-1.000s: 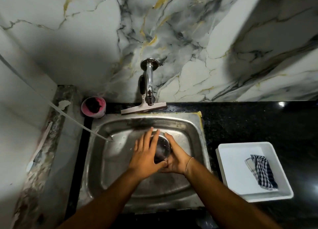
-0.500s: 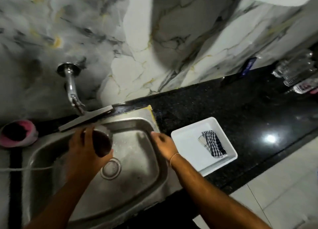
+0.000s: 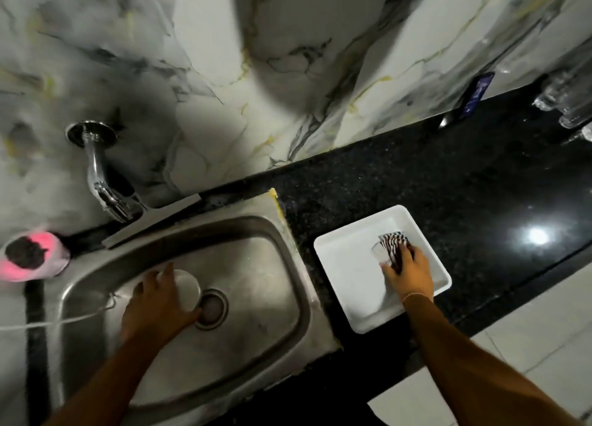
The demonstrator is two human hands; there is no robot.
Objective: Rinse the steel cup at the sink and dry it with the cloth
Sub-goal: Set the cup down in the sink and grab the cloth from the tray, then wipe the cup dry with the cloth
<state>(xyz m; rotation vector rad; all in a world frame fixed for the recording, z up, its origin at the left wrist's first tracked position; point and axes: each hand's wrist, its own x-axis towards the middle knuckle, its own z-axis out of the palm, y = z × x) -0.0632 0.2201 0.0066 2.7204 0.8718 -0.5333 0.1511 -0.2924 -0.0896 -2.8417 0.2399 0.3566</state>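
Two bare hands work apart in the single head view. The left hand [image 3: 157,304] wraps around the small round steel cup [image 3: 187,289], fingers curled over its side, holding it over the basin of the stainless steel sink [image 3: 256,265], just at ten o'clock of the round drain [image 3: 211,308]. The right hand [image 3: 408,270] rests on the black-and-white checked cloth [image 3: 392,244], which lies at one o'clock inside the square white plastic tray [image 3: 346,281] on the black granite counter [image 3: 384,182]. Its fingers press down over the cloth; whether they have pinched it yet I cannot tell. The chrome wall tap [image 3: 102,175] stands at eleven o'clock of the sink, and a pink tub [image 3: 32,262] sits at nine o'clock.

The cup looks light, stiff and thin-walled, and probably wet, so likely slippery. A wrap round the side wall, as now, seems the safest hold, with the cloth going over the rim and inside. The cloth is soft and limp and should gather easily by a pinch at its top fold.

Compared with half a second ago, the right hand has left the sink's edge and reached the cloth in the tray. The left hand has carried the cup from beneath the tap down toward the drain.
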